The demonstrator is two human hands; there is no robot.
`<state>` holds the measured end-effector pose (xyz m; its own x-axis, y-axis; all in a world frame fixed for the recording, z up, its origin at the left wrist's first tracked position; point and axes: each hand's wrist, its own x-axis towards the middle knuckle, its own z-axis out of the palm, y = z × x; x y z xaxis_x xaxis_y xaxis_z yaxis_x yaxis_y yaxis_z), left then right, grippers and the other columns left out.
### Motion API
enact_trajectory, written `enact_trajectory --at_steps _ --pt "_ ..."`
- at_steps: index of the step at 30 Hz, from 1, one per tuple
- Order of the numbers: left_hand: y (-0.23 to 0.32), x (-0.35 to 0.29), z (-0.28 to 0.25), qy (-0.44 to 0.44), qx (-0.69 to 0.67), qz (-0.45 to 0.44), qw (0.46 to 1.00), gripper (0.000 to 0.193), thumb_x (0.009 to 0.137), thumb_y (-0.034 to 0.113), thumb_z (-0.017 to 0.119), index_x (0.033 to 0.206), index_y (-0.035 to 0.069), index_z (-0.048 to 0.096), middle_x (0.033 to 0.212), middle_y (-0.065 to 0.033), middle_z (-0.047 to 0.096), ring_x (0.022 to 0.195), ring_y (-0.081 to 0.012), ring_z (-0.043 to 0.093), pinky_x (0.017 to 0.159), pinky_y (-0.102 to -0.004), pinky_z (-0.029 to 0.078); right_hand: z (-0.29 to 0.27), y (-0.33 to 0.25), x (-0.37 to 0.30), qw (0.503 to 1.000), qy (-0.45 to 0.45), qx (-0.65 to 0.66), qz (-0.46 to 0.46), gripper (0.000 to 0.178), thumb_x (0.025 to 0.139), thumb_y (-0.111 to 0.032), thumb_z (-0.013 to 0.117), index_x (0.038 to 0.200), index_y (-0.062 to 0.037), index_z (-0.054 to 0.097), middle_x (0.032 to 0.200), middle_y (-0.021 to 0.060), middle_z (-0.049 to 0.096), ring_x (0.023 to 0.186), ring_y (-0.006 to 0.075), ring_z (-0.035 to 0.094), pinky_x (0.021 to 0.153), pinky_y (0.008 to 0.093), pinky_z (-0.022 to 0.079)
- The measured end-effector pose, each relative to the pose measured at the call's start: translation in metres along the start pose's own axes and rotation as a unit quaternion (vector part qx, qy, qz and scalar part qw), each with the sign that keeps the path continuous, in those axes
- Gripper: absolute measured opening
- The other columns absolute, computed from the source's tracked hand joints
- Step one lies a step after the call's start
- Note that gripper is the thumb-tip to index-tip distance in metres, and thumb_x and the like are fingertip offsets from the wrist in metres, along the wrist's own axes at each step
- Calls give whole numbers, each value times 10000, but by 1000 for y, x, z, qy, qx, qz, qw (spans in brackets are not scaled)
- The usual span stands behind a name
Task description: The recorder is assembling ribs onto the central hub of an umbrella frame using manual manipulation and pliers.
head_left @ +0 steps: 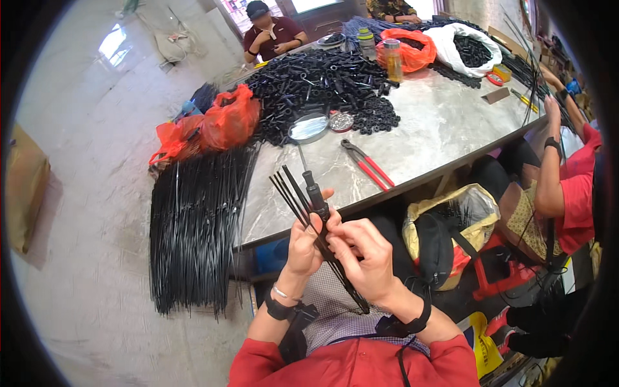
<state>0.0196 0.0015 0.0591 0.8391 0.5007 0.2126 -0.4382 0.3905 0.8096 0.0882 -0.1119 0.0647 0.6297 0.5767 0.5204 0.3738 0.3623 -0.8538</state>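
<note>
My left hand (303, 248) is closed around a bundle of thin black rods (290, 197), which slant down across my lap. Standing up from the same grip is a black tubular part (314, 193) with a thin metal shaft at its top. My right hand (364, 255) is closed in a pinch beside the tubular part's lower end; whatever lies between its fingertips is hidden. On the table beyond my hands lie red-handled pliers (369, 166). Near them are a round dish (309, 129) and a small red-rimmed tin of tiny metal pieces (341, 121).
A big heap of black plastic parts (303, 84) covers the table's far side. Long black rods (200, 226) hang over its left edge beside red plastic bags (232, 119). A yellow-lined bag (477, 206) stands at right. One co-worker (570, 174) sits right, another (274, 35) opposite.
</note>
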Motion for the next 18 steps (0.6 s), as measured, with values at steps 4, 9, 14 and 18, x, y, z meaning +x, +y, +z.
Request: enact_trajectory --at_steps 4,9,14,18 --pt "2 -6 -1 12 26 18 999 620 916 363 538 1356 -16 322 946 -68 570 780 -109 539 672 -247 444 -4 -11 17 1000 -14 -1 12 154 787 0 652 935 7 611 829 107 580 694 190 645 560 273 511" --pt "6 -9 3 -13 47 8 999 628 932 460 454 1335 -7 338 943 -86 620 797 -116 586 642 -233 446 -7 -12 26 973 -49 171 149 106 819 -17 628 896 50 600 813 71 578 635 128 651 546 224 508" --pt "5 -12 -2 -57 -31 -6 998 651 931 522 397 1353 29 334 919 -72 612 646 -68 466 553 -213 366 -8 -14 27 961 -72 216 158 107 815 -24 635 889 51 615 807 67 583 670 117 650 571 219 509" --pt "15 -17 12 -33 -29 -43 998 709 924 581 336 1397 55 285 670 30 397 539 -52 290 499 -208 261 -16 -2 32 969 -112 171 138 129 805 -54 661 882 47 637 842 57 595 713 90 624 628 209 483"
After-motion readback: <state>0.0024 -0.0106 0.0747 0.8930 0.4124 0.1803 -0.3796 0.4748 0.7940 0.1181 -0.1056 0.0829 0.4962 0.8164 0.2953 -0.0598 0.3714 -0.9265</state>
